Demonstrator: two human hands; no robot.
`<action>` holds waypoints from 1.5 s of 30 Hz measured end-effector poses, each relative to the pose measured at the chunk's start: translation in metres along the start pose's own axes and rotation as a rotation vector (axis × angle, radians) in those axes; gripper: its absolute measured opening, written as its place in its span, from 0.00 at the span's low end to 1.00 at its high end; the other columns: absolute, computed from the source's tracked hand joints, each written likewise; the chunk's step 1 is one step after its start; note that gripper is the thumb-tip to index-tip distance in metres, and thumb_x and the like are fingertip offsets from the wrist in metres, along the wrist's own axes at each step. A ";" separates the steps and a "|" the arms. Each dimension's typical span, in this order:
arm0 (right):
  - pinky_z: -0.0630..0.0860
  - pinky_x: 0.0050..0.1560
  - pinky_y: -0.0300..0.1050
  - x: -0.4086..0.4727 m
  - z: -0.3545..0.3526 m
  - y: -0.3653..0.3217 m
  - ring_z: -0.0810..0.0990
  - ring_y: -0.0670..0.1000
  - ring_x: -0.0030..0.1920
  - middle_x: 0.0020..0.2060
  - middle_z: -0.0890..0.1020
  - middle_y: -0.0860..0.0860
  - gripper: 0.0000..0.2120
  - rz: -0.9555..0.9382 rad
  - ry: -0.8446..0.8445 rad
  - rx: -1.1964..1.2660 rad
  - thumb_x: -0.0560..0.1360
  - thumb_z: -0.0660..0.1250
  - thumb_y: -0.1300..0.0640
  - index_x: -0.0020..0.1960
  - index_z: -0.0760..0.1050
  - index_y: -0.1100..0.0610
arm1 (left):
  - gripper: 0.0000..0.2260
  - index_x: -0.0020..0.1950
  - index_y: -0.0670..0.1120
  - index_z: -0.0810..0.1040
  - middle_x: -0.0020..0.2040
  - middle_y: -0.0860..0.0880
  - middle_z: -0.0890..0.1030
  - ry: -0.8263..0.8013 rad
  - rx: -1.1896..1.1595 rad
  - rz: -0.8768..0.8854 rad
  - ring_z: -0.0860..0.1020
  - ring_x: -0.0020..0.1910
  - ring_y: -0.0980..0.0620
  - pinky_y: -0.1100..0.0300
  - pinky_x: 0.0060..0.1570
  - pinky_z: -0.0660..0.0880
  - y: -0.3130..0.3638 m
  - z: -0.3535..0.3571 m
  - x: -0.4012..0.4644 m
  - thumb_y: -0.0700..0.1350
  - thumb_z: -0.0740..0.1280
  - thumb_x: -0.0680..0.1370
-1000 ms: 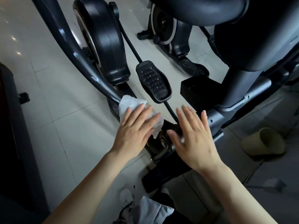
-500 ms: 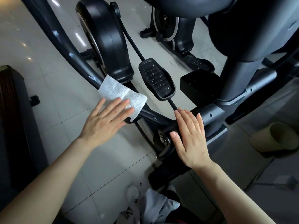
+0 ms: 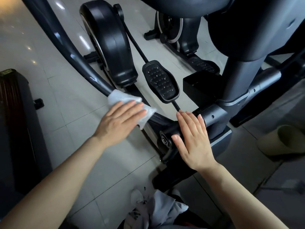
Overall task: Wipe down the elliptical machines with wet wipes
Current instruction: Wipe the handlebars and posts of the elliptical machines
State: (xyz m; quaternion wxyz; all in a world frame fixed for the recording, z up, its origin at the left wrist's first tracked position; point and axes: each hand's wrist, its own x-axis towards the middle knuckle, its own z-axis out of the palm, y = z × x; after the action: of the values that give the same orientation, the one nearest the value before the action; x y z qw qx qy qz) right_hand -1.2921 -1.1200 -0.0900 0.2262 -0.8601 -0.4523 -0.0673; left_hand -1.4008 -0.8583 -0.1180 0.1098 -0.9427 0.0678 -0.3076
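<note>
Left hand [image 3: 121,120] presses crumpled white wipe [image 3: 128,103] on glossy curved bar [image 3: 79,63].

left hand [image 3: 121,120]: fingers straight, palm down, arm extended | right hand [image 3: 192,138]: flat, fingers together, arm extended

You're in a gym or home workout room: two dark elliptical machines [image 3: 105,42] [image 3: 178,30] with studded pedals [image 3: 160,81] stand side by side on a pale tiled floor [image 3: 54,103]
</note>
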 end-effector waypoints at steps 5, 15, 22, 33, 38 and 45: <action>0.45 0.78 0.52 0.000 0.003 -0.002 0.61 0.55 0.75 0.73 0.68 0.56 0.34 0.017 0.004 0.025 0.82 0.46 0.39 0.75 0.64 0.63 | 0.17 0.73 0.48 0.71 0.72 0.48 0.73 0.018 0.101 -0.102 0.69 0.72 0.48 0.47 0.74 0.57 -0.009 -0.011 -0.011 0.45 0.58 0.84; 0.50 0.77 0.57 0.000 0.008 0.000 0.61 0.54 0.75 0.73 0.68 0.55 0.33 0.007 0.016 0.034 0.82 0.47 0.38 0.75 0.64 0.62 | 0.09 0.58 0.47 0.79 0.60 0.50 0.81 0.068 -0.134 -0.021 0.78 0.57 0.50 0.51 0.60 0.72 0.043 0.016 0.051 0.47 0.62 0.83; 0.48 0.77 0.53 0.000 0.005 0.002 0.63 0.55 0.75 0.72 0.69 0.55 0.33 -0.010 0.001 0.020 0.82 0.46 0.38 0.75 0.64 0.62 | 0.22 0.63 0.49 0.78 0.57 0.50 0.82 0.041 0.058 -0.018 0.79 0.56 0.49 0.54 0.63 0.65 0.006 0.023 0.034 0.56 0.49 0.84; 0.43 0.77 0.51 0.002 0.007 -0.002 0.61 0.55 0.75 0.73 0.69 0.56 0.34 0.013 -0.002 0.002 0.82 0.46 0.38 0.75 0.64 0.62 | 0.25 0.63 0.45 0.81 0.61 0.48 0.82 -0.073 -0.012 -0.155 0.81 0.59 0.47 0.51 0.67 0.63 -0.012 0.001 0.040 0.55 0.49 0.85; 0.45 0.78 0.52 0.001 0.002 0.000 0.61 0.54 0.75 0.73 0.69 0.55 0.33 -0.003 -0.042 0.018 0.82 0.45 0.38 0.76 0.63 0.61 | 0.27 0.64 0.45 0.81 0.62 0.50 0.82 -0.161 -0.197 -0.186 0.81 0.59 0.50 0.52 0.63 0.69 0.037 0.008 0.059 0.56 0.45 0.85; 0.50 0.77 0.49 0.010 -0.007 -0.017 0.65 0.58 0.73 0.72 0.69 0.59 0.27 0.055 0.061 0.130 0.81 0.55 0.48 0.74 0.65 0.64 | 0.26 0.69 0.41 0.76 0.69 0.45 0.75 0.018 -0.315 -0.267 0.72 0.70 0.47 0.46 0.72 0.62 0.036 -0.016 0.053 0.55 0.47 0.85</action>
State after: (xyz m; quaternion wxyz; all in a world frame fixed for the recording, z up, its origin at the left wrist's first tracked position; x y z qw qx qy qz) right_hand -1.2992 -1.1076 -0.0753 0.2969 -0.8533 -0.4247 -0.0578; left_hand -1.3700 -0.9066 -0.0839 -0.0814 -0.9460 -0.0095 -0.3135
